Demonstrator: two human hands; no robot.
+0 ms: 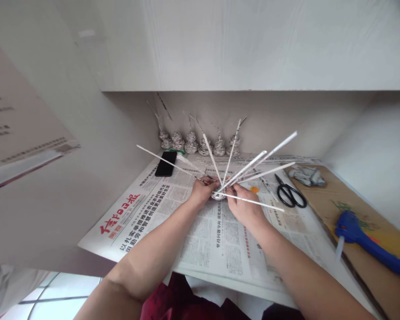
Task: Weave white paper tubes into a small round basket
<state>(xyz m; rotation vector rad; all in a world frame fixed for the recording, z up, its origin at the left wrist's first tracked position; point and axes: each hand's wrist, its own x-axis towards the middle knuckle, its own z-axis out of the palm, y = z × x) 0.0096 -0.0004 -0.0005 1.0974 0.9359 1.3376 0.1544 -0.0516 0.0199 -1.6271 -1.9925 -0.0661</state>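
Observation:
Between my hands is a small round woven paper piece (219, 196), with several rolled paper sticks (247, 167) fanning out of it upward and sideways. My left hand (202, 192) is closed on the left side of the weave, its fingertips near the base of the sticks. On the opposite side, my right hand (246, 205) grips the weave with curled fingers, and one stick passes across it toward the right. The fingers cover much of the woven part. Newspaper (196, 242) lies flat under both hands.
Several woven paper gourds (191, 144) line the back wall. A black phone (166, 164) lies at the left. To the right are black scissors (290, 196), crumpled paper (308, 176) and a blue glue gun (355, 230) on cardboard (370, 284). A shelf panel (253, 49) overhangs the back.

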